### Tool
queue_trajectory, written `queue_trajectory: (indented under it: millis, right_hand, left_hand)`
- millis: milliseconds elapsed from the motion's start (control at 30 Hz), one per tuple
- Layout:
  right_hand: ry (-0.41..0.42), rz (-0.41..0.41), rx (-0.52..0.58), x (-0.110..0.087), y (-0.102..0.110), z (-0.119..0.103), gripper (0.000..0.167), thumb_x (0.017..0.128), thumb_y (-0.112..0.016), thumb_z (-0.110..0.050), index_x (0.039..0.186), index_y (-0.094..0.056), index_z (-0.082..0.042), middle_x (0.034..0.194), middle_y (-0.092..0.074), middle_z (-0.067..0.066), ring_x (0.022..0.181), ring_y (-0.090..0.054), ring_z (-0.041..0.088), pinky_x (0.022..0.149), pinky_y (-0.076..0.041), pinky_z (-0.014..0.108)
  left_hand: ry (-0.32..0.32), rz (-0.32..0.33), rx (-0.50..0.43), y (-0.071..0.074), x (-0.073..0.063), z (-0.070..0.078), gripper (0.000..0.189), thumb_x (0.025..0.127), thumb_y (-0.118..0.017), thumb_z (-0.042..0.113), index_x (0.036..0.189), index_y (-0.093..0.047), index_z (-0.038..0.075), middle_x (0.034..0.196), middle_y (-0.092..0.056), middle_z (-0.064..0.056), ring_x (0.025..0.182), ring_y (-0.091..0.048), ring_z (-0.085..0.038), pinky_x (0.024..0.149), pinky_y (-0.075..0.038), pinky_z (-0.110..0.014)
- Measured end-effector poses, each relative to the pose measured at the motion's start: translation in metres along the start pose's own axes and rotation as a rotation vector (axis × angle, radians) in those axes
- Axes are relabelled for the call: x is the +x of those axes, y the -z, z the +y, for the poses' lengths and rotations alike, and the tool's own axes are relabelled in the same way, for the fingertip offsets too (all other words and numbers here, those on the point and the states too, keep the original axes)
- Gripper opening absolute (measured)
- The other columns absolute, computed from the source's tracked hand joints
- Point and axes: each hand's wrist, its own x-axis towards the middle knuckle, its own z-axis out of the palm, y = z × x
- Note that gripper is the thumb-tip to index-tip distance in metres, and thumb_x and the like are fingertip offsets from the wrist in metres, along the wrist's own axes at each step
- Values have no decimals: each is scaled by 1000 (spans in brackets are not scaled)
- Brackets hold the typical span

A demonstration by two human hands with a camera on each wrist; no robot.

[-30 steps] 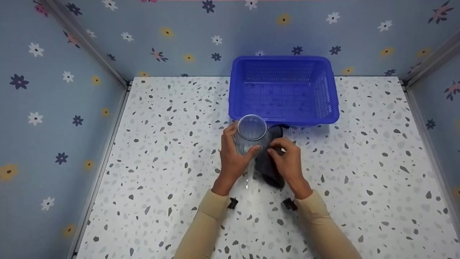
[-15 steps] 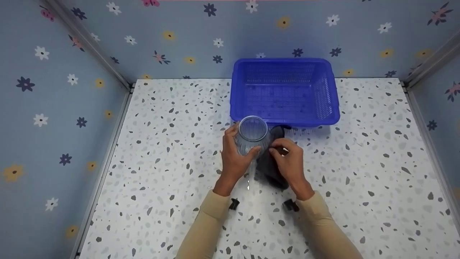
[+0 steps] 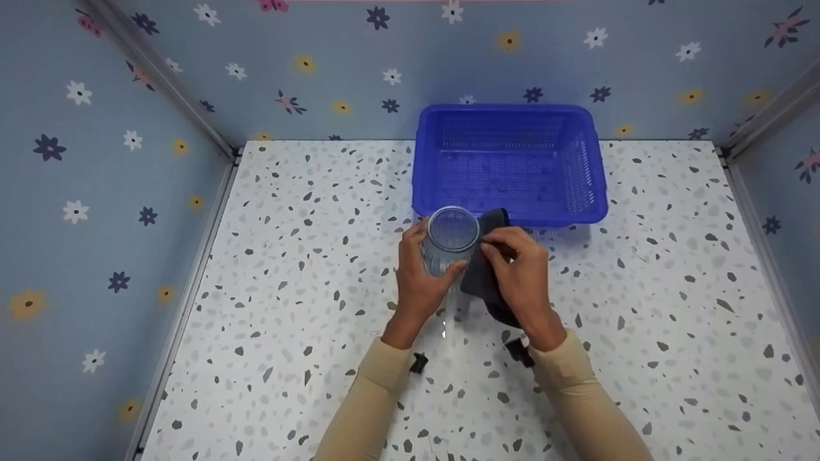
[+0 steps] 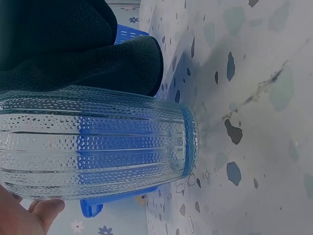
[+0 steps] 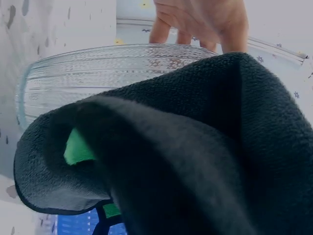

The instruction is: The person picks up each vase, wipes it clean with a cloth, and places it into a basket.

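A clear ribbed glass jar (image 3: 442,256) with a round open mouth is upright in front of the basket. My left hand (image 3: 419,275) grips its left side, thumb across the near face. My right hand (image 3: 522,269) pinches a dark grey cloth (image 3: 477,275) at the jar's right side. In the left wrist view the folded cloth (image 4: 73,54) lies along the dotted glass jar (image 4: 122,142), whose base is at or just above the table; I cannot tell whether it touches. In the right wrist view the cloth (image 5: 186,142) hides much of the jar, and green patches show in its folds.
Behind the jar, a blue plastic basket (image 3: 512,221) with perforated sides stands against the flowered back wall (image 3: 346,77). The table (image 3: 307,256) is white with grey speckles. Flowered panels also rise at left (image 3: 102,256) and right (image 3: 785,160).
My right hand has moved slightly up and away from me, drawing the cloth higher along the jar's side. The left hand and jar stay nearly in place.
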Motion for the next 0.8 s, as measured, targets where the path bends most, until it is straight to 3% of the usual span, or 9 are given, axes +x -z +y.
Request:
queue_trajectory:
  millis: [267,600,800]
  right_hand:
    - [-2,12,-19,-5,0,12,6,93,-77,5,97,-80,2,99,-75,14,92,-73,28,79,-56,16]
    - [-83,6,-24,-27,-14,57,9,90,-77,11,95,-77,4,94,-74,17,86,-69,26,76,-53,19]
    - [-112,-31,-52,-35,-21,75,9,89,-77,11,94,-76,5,93,-74,19,81,-69,31,72,-52,25]
  left_hand:
    - [-4,0,12,0,0,1,82,93,-72,65,138,-45,1,154,-47,-21,144,-47,-36,112,-47,-50]
    - [4,3,28,-1,0,0,86,93,-67,71,140,-45,2,154,-48,-19,144,-48,-36,109,-48,-51]
    - [24,-4,24,-1,-1,0,85,92,-70,68,140,-45,2,155,-47,-19,145,-47,-35,109,-48,-52]
